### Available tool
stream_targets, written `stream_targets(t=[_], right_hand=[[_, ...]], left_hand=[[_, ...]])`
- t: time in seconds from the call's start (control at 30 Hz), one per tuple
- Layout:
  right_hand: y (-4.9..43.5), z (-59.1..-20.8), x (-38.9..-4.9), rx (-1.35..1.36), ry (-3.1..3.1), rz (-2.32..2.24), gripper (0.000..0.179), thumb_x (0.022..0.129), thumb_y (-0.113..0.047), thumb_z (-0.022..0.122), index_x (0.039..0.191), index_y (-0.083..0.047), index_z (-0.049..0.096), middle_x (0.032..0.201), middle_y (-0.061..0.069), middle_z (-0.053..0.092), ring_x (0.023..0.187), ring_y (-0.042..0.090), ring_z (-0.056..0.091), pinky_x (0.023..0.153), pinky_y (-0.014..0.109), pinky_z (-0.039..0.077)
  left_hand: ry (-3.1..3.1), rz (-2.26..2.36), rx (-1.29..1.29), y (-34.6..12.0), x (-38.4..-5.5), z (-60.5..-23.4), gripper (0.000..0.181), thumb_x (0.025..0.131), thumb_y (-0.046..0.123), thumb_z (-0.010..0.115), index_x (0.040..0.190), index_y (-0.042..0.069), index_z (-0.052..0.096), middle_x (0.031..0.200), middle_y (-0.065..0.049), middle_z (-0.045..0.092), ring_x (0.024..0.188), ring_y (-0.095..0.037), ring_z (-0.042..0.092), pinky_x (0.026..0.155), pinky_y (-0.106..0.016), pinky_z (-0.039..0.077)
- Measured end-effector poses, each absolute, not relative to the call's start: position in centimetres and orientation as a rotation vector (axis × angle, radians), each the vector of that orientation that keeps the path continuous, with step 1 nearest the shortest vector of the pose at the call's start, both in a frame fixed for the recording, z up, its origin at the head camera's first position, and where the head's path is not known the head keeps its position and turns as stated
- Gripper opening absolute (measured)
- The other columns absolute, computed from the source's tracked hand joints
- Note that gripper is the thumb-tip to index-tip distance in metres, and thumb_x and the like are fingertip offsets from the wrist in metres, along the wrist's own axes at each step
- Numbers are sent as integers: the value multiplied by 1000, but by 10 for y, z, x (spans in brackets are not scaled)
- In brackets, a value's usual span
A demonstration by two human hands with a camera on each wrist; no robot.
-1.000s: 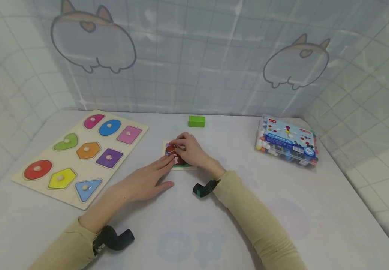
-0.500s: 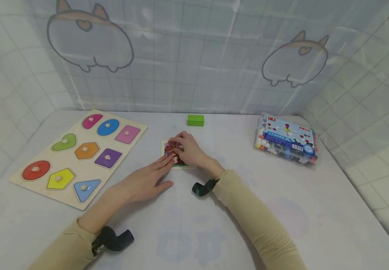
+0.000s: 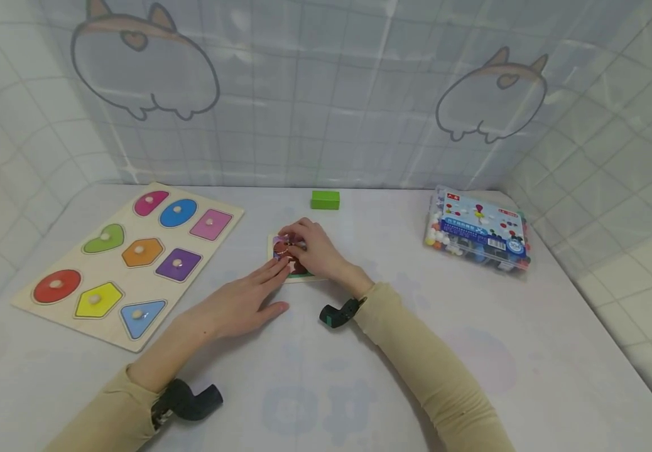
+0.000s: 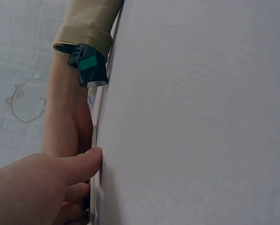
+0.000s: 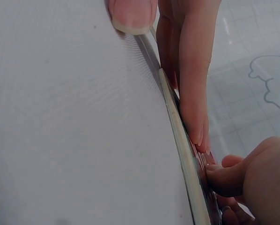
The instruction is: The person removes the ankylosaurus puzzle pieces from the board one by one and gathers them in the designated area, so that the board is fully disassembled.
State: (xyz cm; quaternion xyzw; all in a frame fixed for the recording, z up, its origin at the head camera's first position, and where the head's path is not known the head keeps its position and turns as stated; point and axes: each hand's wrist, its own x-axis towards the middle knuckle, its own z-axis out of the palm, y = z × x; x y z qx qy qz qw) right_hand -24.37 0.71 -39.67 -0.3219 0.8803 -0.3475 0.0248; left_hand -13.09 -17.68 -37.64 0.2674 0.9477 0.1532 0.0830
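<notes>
A small picture puzzle board [image 3: 305,280] with a pale border lies flat on the table in the middle of the head view. My left hand [image 3: 238,306] reaches in from the left, its straight fingers resting on the picture and the thumb spread on the table. From the right, my right hand [image 3: 320,252] bends over the board, thumb and fingers curled around a brown puzzle piece [image 3: 281,247] at its upper left. The right wrist view shows the board's edge [image 5: 182,145] side-on, with the right thumb [image 5: 224,180] against the surface. Fingers hide much of the picture.
To the left lies a wooden peg board [image 3: 91,242] with colourful knobbed shapes. A green block [image 3: 325,200] sits behind the puzzle. On the right stands a clear plastic box [image 3: 478,229] of coloured pieces. A patterned curtain [image 3: 326,94] hangs at the back.
The head view has shifted slightly, so everything sits a little further left. Both hands stay on the small puzzle; the right fingers have moved only slightly over the brown piece.
</notes>
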Motion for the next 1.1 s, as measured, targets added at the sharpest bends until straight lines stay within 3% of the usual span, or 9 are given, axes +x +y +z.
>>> stream_targets(t=[0.5, 0.8, 1.1], right_hand=[[6, -398, -243, -930, 2733, -1165, 30, 99, -17, 63, 127, -8, 67, 112, 10, 59, 108, 23, 57, 94, 35, 46], [6, -402, -244, -933, 2698, -1289, 28, 95, -13, 69, 122, -7, 67, 107, 10, 63, 103, 22, 63, 91, 32, 49], [7, -402, -243, -805, 2696, -1417, 21, 97, -13, 66, 116, -8, 72, 106, 8, 68, 99, 19, 66, 84, 25, 54]], left_hand=[[2840, 468, 805, -175, -130, -374, 72, 100, 39, 58, 155, 1, 32, 164, -16, 25, 151, -33, 24, 116, -51, 33], [2839, 466, 778, -175, -129, -375, 72, 100, 40, 58, 155, 3, 32, 164, -15, 25, 152, -33, 23, 116, -52, 34], [2813, 509, 778, -175, -131, -371, 71, 100, 40, 59, 155, 3, 34, 164, -16, 26, 151, -34, 25, 115, -53, 35]])
